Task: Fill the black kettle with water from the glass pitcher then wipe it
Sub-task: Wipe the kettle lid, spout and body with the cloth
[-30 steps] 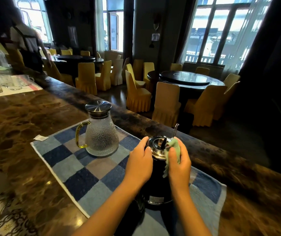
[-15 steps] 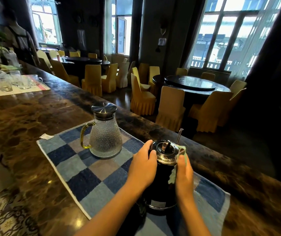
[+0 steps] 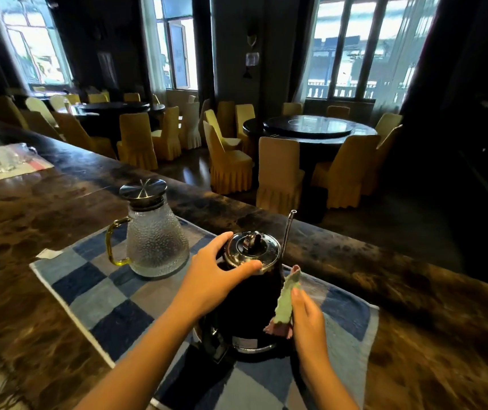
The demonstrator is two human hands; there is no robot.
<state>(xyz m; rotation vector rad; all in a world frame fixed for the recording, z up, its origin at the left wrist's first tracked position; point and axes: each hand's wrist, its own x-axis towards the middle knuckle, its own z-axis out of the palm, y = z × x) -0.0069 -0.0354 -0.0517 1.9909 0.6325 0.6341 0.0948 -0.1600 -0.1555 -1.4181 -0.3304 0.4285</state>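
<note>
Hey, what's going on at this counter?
A person is wiping a black kettle. The left hand grips its lidded top to steady it, while the right hand holds a green cloth against its side. The glass pitcher stands to the left, lid on, untouched, on the same blue checked mat.

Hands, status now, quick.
Left hand: grips the black kettle at its lid.
Right hand: holds the green cloth against the kettle.

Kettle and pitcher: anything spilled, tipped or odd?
Nothing stands out. The black kettle stands upright, lid on, on the checked mat; the left hand grips its top, the right hand holds a green cloth against its side. The glass pitcher stands upright beside it. No spill shows.
</note>
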